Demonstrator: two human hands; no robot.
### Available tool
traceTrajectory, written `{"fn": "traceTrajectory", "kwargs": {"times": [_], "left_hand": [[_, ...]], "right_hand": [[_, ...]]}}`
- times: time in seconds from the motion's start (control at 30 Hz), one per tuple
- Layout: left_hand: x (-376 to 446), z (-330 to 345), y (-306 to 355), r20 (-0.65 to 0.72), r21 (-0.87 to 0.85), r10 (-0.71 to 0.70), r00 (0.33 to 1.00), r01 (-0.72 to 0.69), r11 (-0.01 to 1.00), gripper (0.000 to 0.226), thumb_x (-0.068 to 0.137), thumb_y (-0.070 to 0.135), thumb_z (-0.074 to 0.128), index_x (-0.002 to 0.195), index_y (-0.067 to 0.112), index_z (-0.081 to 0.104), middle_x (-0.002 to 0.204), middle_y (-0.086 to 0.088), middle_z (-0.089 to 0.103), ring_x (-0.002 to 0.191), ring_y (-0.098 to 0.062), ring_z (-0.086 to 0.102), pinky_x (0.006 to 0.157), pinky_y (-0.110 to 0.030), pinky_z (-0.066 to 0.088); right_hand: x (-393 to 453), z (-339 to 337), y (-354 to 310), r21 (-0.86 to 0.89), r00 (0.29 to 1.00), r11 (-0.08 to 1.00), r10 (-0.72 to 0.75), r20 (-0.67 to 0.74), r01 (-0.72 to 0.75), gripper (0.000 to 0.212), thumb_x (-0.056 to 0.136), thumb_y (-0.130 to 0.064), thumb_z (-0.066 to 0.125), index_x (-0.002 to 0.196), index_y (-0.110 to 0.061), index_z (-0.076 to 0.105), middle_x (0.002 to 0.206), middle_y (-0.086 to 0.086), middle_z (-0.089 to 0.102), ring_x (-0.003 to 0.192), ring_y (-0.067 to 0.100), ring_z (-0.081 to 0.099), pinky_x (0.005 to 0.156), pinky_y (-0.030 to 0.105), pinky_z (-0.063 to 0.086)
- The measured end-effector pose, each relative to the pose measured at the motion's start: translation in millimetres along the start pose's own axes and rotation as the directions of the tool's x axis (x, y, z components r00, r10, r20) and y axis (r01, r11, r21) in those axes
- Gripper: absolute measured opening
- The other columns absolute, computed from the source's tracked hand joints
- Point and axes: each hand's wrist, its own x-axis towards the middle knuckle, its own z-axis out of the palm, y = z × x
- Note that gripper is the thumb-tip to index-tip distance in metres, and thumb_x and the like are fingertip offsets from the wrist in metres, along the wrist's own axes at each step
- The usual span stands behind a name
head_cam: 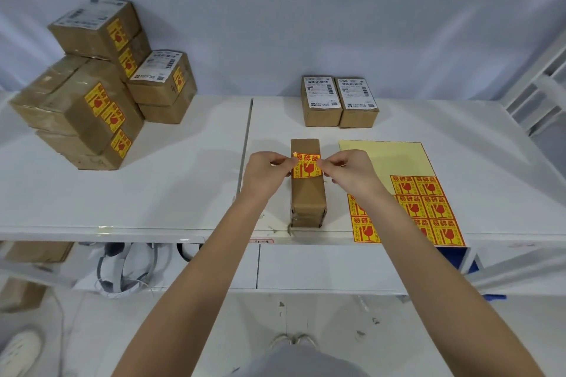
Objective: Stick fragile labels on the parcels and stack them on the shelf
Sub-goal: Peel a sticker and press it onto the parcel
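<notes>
A narrow brown parcel (307,199) stands on its side at the table's front edge. A yellow and red fragile label (307,166) is stretched across its top face. My left hand (266,173) pinches the label's left edge and my right hand (352,170) pinches its right edge. Whether the label touches the cardboard I cannot tell. A label sheet (407,190) lies to the right, its upper part peeled bare, several labels left at the bottom. Two unlabelled parcels (338,102) sit side by side behind.
Several labelled parcels (101,86) are piled on the white shelf surface (153,193) to the left. The white table (490,147) carries the work parcel. More brown boxes (36,251) show on a lower level at left. A white rack (539,92) stands at right.
</notes>
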Motion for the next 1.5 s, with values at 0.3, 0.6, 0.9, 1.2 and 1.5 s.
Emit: {"fn": "traceTrajectory", "kwargs": {"times": [0.3, 0.6, 0.9, 1.2, 1.5], "left_hand": [[5.1, 2.9, -5.9, -0.028, 0.052, 0.023, 0.999, -0.021, 0.998, 0.021, 0.085, 0.032, 0.067, 0.092, 0.012, 0.071, 0.081, 0.005, 0.065, 0.085, -0.015, 0.067, 0.084, -0.037, 0.054], [6.8, 4.9, -7.7, -0.044, 0.098, 0.033, 0.999, -0.028, 0.995, 0.015, 0.085, 0.032, 0.067, 0.086, 0.017, 0.069, 0.079, 0.007, 0.064, 0.086, -0.015, 0.066, 0.084, -0.04, 0.055], [6.4, 4.8, -7.6, -0.048, 0.132, 0.037, 0.998, -0.03, 0.991, 0.016, 0.085, 0.032, 0.067, 0.089, 0.016, 0.07, 0.081, 0.006, 0.065, 0.086, -0.015, 0.066, 0.084, -0.04, 0.055], [4.2, 4.7, -3.5, -0.059, 0.144, 0.04, 0.997, -0.031, 0.989, 0.021, 0.084, 0.03, 0.068, 0.09, 0.01, 0.072, 0.078, 0.003, 0.065, 0.082, -0.017, 0.067, 0.08, -0.039, 0.056], [1.4, 8.3, -4.5, -0.133, 0.283, 0.111, 0.985, -0.069, 0.957, 0.023, 0.084, 0.036, 0.067, 0.089, 0.013, 0.072, 0.087, 0.002, 0.069, 0.079, -0.01, 0.059, 0.068, -0.024, 0.043]], "right_hand": [[1.6, 1.5, 3.0, 0.002, 1.0, 1.0, 0.006, -0.001, -0.006, 0.012, 0.084, -0.019, 0.069, 0.075, -0.012, 0.069, 0.074, 0.004, 0.066, 0.084, 0.025, 0.067, 0.083, 0.045, 0.055], [3.6, 0.9, 3.8, -0.024, 1.0, 1.0, -0.017, 0.0, 0.017, 0.013, 0.082, -0.022, 0.071, 0.079, -0.009, 0.072, 0.072, -0.002, 0.065, 0.083, 0.021, 0.067, 0.083, 0.044, 0.055], [7.7, 2.4, 6.5, -0.098, 0.999, 0.994, -0.044, -0.013, 0.042, 0.014, 0.082, -0.026, 0.071, 0.077, -0.013, 0.072, 0.074, 0.0, 0.067, 0.08, 0.018, 0.065, 0.078, 0.036, 0.055], [7.1, 3.6, 5.2, -0.169, 0.998, 0.984, -0.067, -0.016, 0.064, 0.016, 0.084, -0.027, 0.069, 0.081, -0.011, 0.073, 0.079, -0.001, 0.066, 0.078, 0.01, 0.057, 0.07, 0.023, 0.04], [-0.1, 6.0, 4.0, -0.261, 0.986, 0.955, -0.157, -0.049, 0.139, 0.012, 0.087, -0.024, 0.065, 0.078, -0.017, 0.06, 0.078, -0.004, 0.058, 0.077, 0.012, 0.055, 0.067, 0.024, 0.038]]}}
